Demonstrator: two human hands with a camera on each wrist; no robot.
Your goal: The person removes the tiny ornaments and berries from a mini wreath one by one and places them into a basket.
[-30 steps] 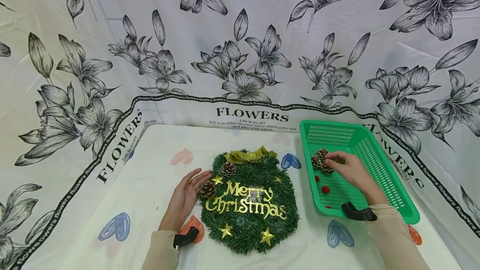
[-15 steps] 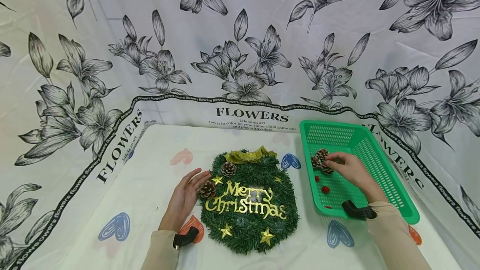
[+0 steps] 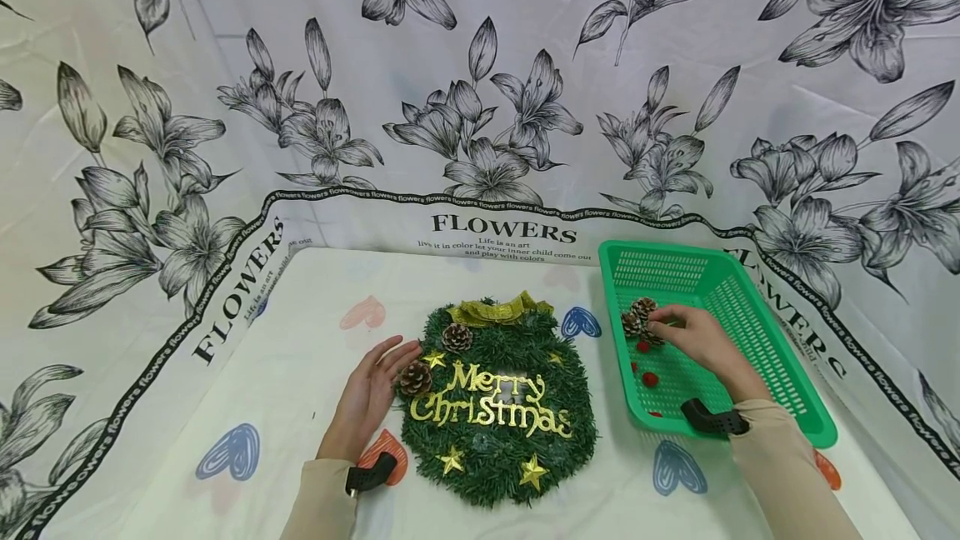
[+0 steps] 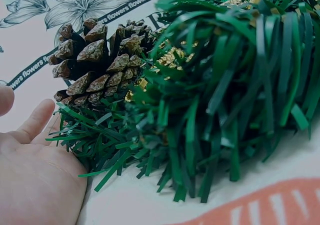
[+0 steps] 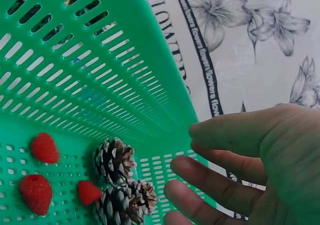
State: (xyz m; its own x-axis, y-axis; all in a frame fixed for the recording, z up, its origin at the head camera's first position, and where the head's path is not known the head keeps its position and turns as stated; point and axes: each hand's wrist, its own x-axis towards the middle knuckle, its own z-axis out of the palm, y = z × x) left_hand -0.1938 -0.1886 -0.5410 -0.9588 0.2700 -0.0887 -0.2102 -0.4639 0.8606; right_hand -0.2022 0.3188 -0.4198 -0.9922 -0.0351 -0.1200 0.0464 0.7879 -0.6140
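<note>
My left hand (image 3: 363,402) lies palm up with fingers extended at the left edge of a green tinsel wreath (image 3: 498,448). Its fingers are close to a pine cone (image 3: 415,378) on the wreath; in the left wrist view some strands (image 4: 95,135) meet the palm side. My right hand (image 3: 705,342) is over the green plastic basket (image 3: 823,432), with fingers slightly bent and apart, and nothing shows between them. Beside its fingertips are several pine cones (image 5: 114,160). Red raspberry-like berries (image 5: 36,194) lie on the basket floor near them.
The wreath bears gold "Merry Christmas" lettering (image 3: 491,411), gold stars (image 3: 533,472), a second pine cone (image 3: 457,338) and a gold ribbon (image 3: 502,309). A white cloth with printed hearts (image 3: 680,467) covers the table; a flower-printed curtain (image 3: 420,257) stands behind.
A red berry at my right fingertips now lies lower, beside the pine cones, released from the fingers. The right hand barely shifted. The left hand and wreath stayed in place.
</note>
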